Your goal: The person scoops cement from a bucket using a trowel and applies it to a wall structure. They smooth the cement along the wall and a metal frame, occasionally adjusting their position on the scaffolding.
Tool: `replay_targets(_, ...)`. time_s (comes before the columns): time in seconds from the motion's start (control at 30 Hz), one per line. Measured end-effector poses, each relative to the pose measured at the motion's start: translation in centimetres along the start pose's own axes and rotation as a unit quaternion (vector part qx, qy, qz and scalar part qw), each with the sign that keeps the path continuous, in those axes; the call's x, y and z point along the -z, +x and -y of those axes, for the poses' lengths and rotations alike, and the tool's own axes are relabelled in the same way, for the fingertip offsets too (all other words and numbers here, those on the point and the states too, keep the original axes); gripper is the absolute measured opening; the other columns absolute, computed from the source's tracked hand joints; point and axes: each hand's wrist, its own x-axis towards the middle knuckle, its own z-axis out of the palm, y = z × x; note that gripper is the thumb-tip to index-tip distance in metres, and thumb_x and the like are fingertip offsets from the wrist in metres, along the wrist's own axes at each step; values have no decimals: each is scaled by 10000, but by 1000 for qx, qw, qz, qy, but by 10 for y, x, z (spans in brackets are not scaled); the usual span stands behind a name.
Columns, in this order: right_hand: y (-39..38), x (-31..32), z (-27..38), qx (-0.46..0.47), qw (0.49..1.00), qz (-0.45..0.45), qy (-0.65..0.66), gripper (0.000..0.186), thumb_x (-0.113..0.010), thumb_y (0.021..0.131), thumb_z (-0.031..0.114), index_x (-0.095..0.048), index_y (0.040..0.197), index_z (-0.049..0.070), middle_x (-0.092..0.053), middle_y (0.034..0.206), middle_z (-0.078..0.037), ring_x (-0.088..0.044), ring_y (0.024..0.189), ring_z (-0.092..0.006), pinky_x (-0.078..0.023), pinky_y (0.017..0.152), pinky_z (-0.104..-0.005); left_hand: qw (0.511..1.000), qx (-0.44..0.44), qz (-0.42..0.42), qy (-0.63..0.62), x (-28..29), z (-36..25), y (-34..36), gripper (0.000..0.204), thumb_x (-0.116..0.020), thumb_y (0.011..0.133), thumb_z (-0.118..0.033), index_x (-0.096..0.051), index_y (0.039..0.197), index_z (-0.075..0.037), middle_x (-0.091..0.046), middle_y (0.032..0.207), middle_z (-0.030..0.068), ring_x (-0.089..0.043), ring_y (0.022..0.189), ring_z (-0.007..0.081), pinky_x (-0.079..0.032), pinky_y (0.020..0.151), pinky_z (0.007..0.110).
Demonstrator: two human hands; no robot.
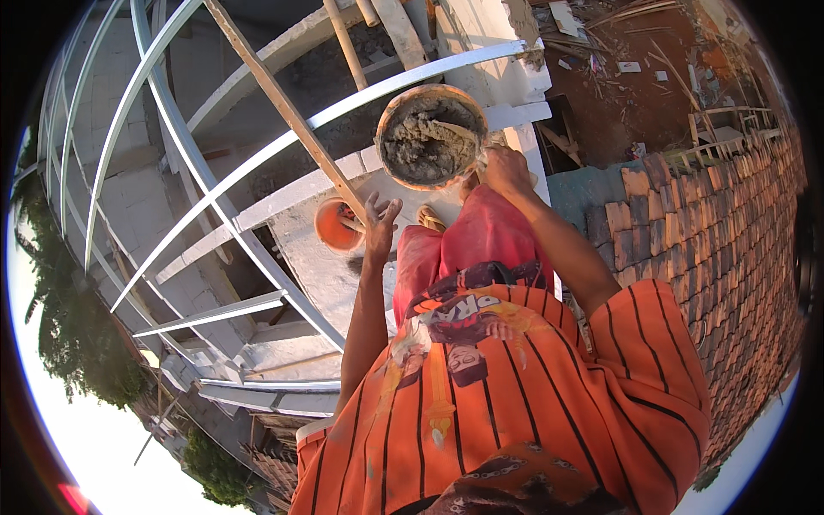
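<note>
An orange bucket [386, 120], its rim crusted with mortar, stands in front of my knees. Wet grey mortar [425, 142] fills much of it. At the bucket's right rim, my right hand [506, 170] is closed around the handle of a trowel, mostly hidden by the fingers. The trowel blade [457, 131] lies over the mortar, smeared with it. My left hand [381, 221] is raised at the left, fingers apart and holding nothing. It is close to the lower end of a long wooden batten [292, 116]; whether they touch I cannot tell.
A smaller orange bucket [336, 225] with something inside stands left of my feet on a pale ledge [313, 275]. Curved-looking metal roof beams [249, 167] cross the left side over a drop. A tiled roof [678, 223] slopes at the right, beyond it a littered dirt yard [614, 94].
</note>
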Motion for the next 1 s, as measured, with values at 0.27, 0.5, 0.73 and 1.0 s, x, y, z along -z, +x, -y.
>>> replay_targets(0.27, 0, 48, 8, 55, 985, -39, -160, 240, -566, 745, 184, -653, 913, 37, -632, 950, -142, -606, 923, -298, -469, 800, -409, 998, -43, 7, 45, -10, -2, 58, 702, -630, 793, -429, -418, 1262, 48, -590, 1068, 247, -577, 973, 296, -447, 832, 363)
replay_targets(0.5, 54, -4, 34, -11, 967, 180, -179, 314, -552, 799, 298, -651, 946, 40, -624, 998, -211, -622, 887, -339, -481, 784, -444, 988, -89, -72, 100, -25, 44, 101, 438, -612, 806, -299, -549, 1114, 6, -627, 912, 154, -589, 754, 207, -450, 688, 324)
replay_targets(0.73, 11, -33, 20, -29, 983, 82, 163, 367, -619, 762, 355, -663, 918, 26, -641, 852, -218, -622, 806, -319, -476, 709, -381, 999, -19, -38, 33, -21, 72, 104, 424, -544, 866, -324, -505, 1156, -18, -628, 920, 102, -604, 719, 167, -446, 543, 282)
replay_targets(1.0, -11, -58, -18, -2, 981, 30, 191, 424, -605, 749, 394, -652, 947, 22, -629, 858, -251, -614, 829, -377, -488, 746, -413, 998, 28, -20, -46, -34, 51, 80, 465, -441, 908, -345, -388, 1273, -62, -612, 995, 142, -608, 802, 217, -475, 634, 344)
